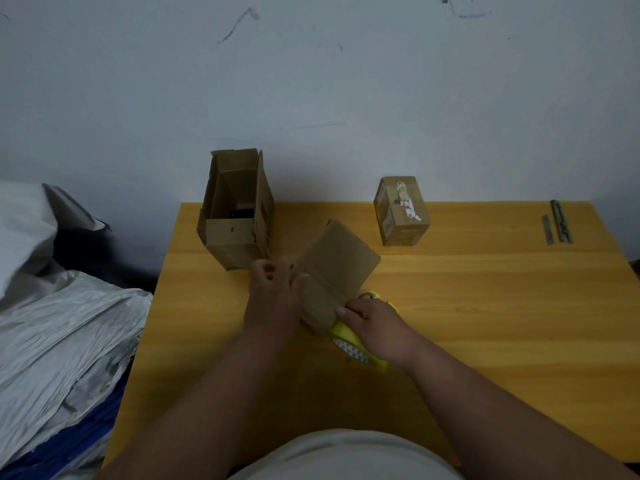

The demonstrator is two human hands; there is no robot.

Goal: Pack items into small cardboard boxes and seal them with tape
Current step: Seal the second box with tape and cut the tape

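A small brown cardboard box [337,268] lies tilted at the middle of the yellow wooden table [485,306]. My left hand [273,292] grips its left side, fingers curled against the cardboard. My right hand [374,322] holds a yellow tape dispenser [349,337] pressed against the box's near right end. A taller open cardboard box [235,213] stands at the back left with a dark item inside. A sealed small box [401,211] with tape on its top stands at the back right.
Two thin metal strips [557,223] lie near the table's far right corner. Crumpled grey plastic bags [59,341] are heaped left of the table over something blue. A scuffed white wall runs behind the table.
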